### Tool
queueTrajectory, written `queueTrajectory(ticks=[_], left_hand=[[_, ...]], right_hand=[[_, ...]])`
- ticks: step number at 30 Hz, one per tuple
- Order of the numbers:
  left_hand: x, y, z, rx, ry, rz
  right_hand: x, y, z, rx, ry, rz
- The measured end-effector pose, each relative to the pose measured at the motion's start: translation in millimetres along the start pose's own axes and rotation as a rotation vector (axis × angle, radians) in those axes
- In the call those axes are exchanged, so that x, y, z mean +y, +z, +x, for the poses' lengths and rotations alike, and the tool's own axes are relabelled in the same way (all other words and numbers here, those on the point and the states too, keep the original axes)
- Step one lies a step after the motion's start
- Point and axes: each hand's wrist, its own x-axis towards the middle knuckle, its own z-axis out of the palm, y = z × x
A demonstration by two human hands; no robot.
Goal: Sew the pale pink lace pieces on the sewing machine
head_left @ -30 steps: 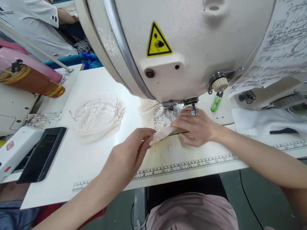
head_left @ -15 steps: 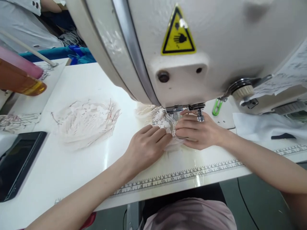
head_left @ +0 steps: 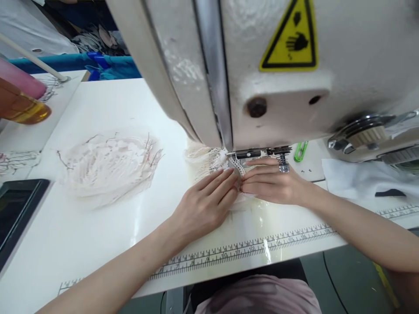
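White lace fabric with a scalloped, dotted edge lies below the sewing machine's needle area, partly hidden by my hands and the machine head. My left hand rests on its near left side, fingers straight and close together, pressing the cloth down. From the right, my right hand reaches in beside the presser parts, its bent fingertips gripping the lace edge; the thumb is hidden. The fingertips of both hands nearly meet at the lace. Sheer gathered cloth spreads out to the left of the lace.
The sewing machine head hangs over the work. Left lie a sheer fabric piece with loose threads and a dark tablet-like device. A green clip and white cloth are right. A printed ruler follows the front edge.
My left fingers have straightened from a curl and lie flatter on the lace. My right fingers have drawn closer together. The view has shifted, so the machine head looks nearer.
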Motion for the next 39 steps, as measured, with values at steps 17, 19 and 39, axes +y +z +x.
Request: queueTrajectory(ticks=[17,19,39], left_hand=[[1,3.6,-1,-0.062,-0.126,-0.095],[2,4.8,-1,-0.063,-0.127,-0.106],[2,9.5,3,-0.058,-0.136,-0.158]], right_hand=[[1,17,-14,-0.071,0.037,-0.124],[0,15,-11,-0.013,0.037,-0.151],[0,-3,-2,0.021,0.117,-0.344]])
